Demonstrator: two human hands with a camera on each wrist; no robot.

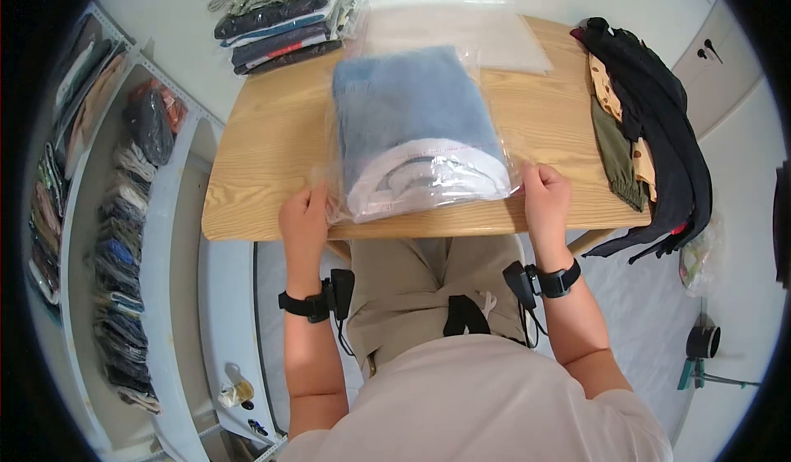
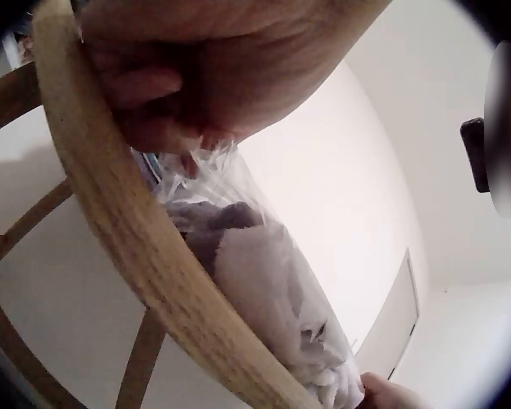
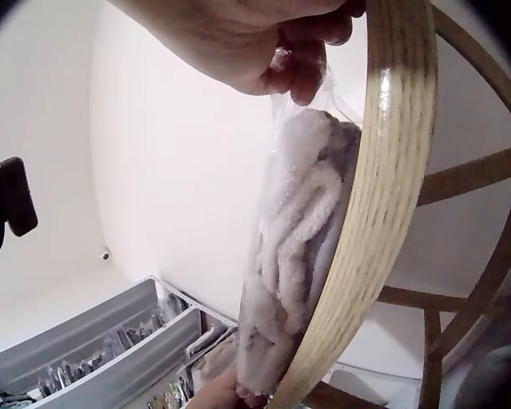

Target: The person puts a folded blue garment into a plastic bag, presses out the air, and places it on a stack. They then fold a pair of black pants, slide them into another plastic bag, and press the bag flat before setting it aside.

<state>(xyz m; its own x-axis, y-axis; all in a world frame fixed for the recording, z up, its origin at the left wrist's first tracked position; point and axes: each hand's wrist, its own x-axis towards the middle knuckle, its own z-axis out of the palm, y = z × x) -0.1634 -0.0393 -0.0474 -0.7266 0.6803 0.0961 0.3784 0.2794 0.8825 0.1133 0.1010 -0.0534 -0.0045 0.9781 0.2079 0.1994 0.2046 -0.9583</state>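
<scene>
A folded blue garment with a white fluffy part lies in a clear plastic bag on the wooden table, close to its front edge. My left hand pinches the bag's near left corner, and my right hand pinches the near right corner. In the left wrist view, bunched clear film hangs from the fingers of the left hand beside the bagged cloth. The right wrist view has the right hand gripping film above the folded fluffy layers.
Bagged folded clothes are stacked at the table's back left. Flat clear bags lie at the back. Black, olive and patterned garments hang over the right edge. Shelves of clothes stand on the left.
</scene>
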